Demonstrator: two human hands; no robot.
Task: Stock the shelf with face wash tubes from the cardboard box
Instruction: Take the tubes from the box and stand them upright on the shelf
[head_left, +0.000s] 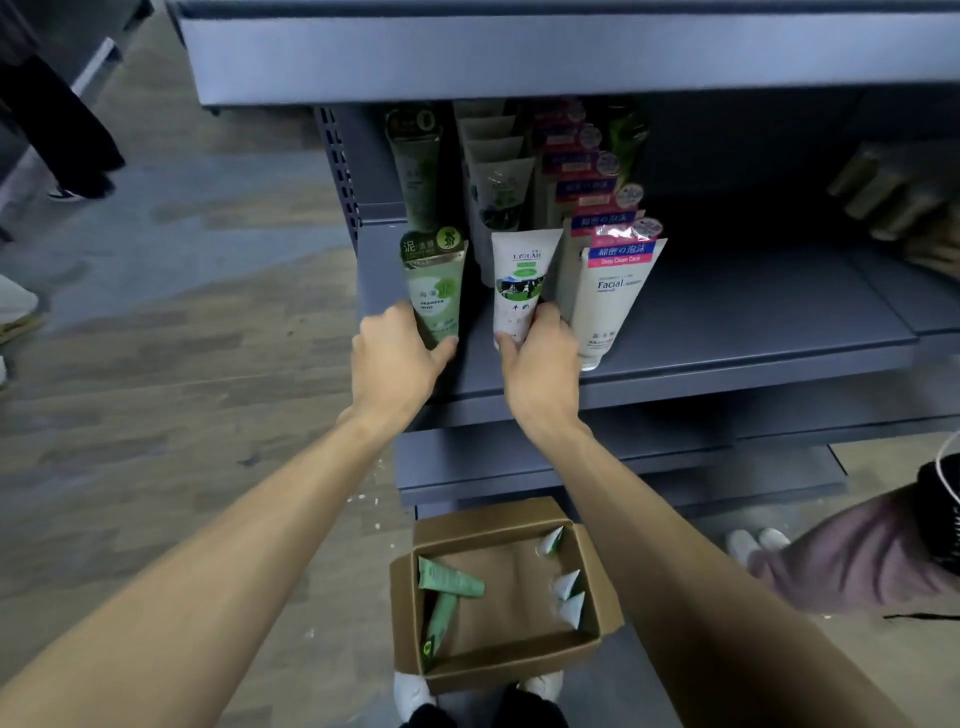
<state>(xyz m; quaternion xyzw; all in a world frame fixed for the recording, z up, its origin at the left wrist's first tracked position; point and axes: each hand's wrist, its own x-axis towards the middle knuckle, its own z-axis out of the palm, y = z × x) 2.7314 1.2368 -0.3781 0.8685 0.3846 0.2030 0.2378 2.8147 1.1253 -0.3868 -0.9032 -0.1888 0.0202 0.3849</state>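
A: What takes up most of the frame?

B: A grey metal shelf unit (727, 332) across the upper and right part. Three rows of face wash tubes stand on its middle board, running back into the dark.

A: And lower down?

B: At bottom centre an open cardboard box (498, 660) sits on the floor, just in front of the person's white shoes. Inside lie two green tubes (449, 578) at its left side and three pale tubes (569, 584) along its right wall.

A: Where are the hands?

B: Both arms reach up from the bottom edge to the shelf's front. The left hand (395, 358) is wrapped around the lower end of the front green seaweed tube (435, 283), thumb on its face. The right hand (540, 358) grips the lower end of the white tube with a cow picture (522, 275), fingers curled around it.

A: Anything beside them?

B: Just right of that one stands a white "Facial" tube (613, 296) with a pink band, touching the right hand's knuckles.
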